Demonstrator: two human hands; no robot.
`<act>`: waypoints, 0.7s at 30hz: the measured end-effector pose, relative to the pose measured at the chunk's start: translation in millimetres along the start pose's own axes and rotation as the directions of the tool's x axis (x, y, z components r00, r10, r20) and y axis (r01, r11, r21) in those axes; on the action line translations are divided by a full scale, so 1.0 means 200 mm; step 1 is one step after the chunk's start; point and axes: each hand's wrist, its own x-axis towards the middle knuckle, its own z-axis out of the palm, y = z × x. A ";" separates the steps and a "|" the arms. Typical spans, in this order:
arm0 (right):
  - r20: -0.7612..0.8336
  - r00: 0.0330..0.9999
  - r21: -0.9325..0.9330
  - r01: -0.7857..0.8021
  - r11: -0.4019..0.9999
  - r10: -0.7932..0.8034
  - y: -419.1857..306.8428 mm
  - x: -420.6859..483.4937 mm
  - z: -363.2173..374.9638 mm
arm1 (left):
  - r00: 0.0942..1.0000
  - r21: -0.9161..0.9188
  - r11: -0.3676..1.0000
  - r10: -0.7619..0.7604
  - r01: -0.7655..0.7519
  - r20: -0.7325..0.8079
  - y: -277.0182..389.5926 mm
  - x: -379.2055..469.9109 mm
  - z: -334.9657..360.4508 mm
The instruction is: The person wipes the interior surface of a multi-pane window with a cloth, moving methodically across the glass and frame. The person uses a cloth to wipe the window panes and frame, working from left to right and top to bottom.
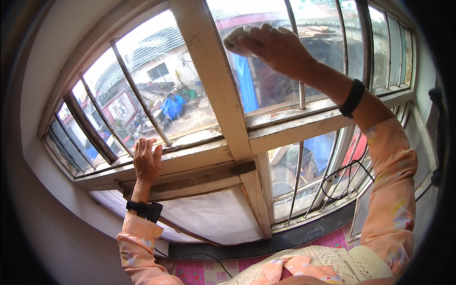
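Observation:
My right hand (276, 48) is raised to the upper right window pane (272, 87). Its fingers press a pale, wadded cloth (237, 41) against the glass, near the central wooden post (208, 71). Parts of the cloth are hidden under my fingers. Lower on the left, my left hand (146, 156) rests with its fingers over the wooden crossbar (196, 156) of the window frame. The fingertips lie close to a rusty metal bar (137, 94), and part of the grip is hidden behind the hand.
Vertical metal bars stand across the panes. Below, a white-covered casement (210, 212) hangs left of an opening with a looped black cable (343, 180). A dark sill (228, 249) runs beneath, above pink patterned fabric (188, 272). Outside is a cluttered yard with blue tarpaulin (172, 107).

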 end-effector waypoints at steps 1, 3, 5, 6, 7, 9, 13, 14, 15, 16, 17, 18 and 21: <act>-0.146 0.988 0.032 -0.054 0.998 0.058 0.07 0.07 0.02 | 1.000 0.021 1.000 0.012 -0.012 0.005 0.00 0.00 0.00; -0.251 0.955 0.285 -0.082 0.955 0.156 0.17 0.19 0.04 | 0.999 0.033 0.999 0.033 -0.033 -0.009 0.01 0.00 0.00; 0.029 0.936 0.232 -0.347 0.909 0.350 0.20 0.27 0.07 | 0.999 0.021 0.999 0.031 -0.031 0.014 0.00 0.01 -0.01; -0.067 0.935 0.257 -0.321 0.912 0.348 0.19 0.31 0.08 | 0.999 0.014 0.999 0.029 -0.029 0.027 0.00 0.01 -0.01; -0.063 0.945 0.232 -0.299 0.926 0.321 0.18 0.32 0.09 | 0.999 0.010 0.999 0.034 -0.034 0.028 0.00 0.01 -0.01; -0.056 0.963 0.180 -0.250 0.951 0.264 0.13 0.32 0.10 | 0.999 -0.016 0.999 0.044 -0.044 0.017 0.00 0.01 -0.01; -0.022 0.981 0.134 -0.188 0.973 0.193 -0.04 0.23 0.05 | 0.998 0.000 0.999 0.037 -0.037 0.041 0.00 0.01 -0.01; 0.047 0.990 0.157 -0.138 0.978 0.132 -0.08 0.18 0.01 | 0.999 -0.010 0.999 0.038 -0.037 0.039 0.00 0.01 -0.01; 0.033 0.998 0.151 -0.052 0.987 0.047 -0.12 0.12 -0.04 | 0.999 -0.019 0.999 0.037 -0.037 0.033 0.00 0.01 -0.01; 0.127 0.991 0.149 0.024 0.989 -0.043 -0.15 0.08 -0.07 | 0.999 -0.024 0.999 0.033 -0.032 0.035 0.00 0.01 -0.01; 0.208 0.972 0.150 0.078 0.986 -0.108 -0.15 0.05 -0.11 | 0.999 -0.016 0.999 0.031 -0.031 0.043 0.01 0.01 -0.01; 0.123 0.988 0.092 0.081 0.992 -0.092 -0.13 0.05 -0.13 | 0.998 -0.019 1.000 0.026 -0.025 0.051 0.01 0.01 -0.01; 0.077 0.993 -0.021 -0.083 0.996 0.085 0.03 0.17 -0.07 | 0.998 -0.018 1.000 0.020 -0.019 0.061 0.01 0.01 -0.01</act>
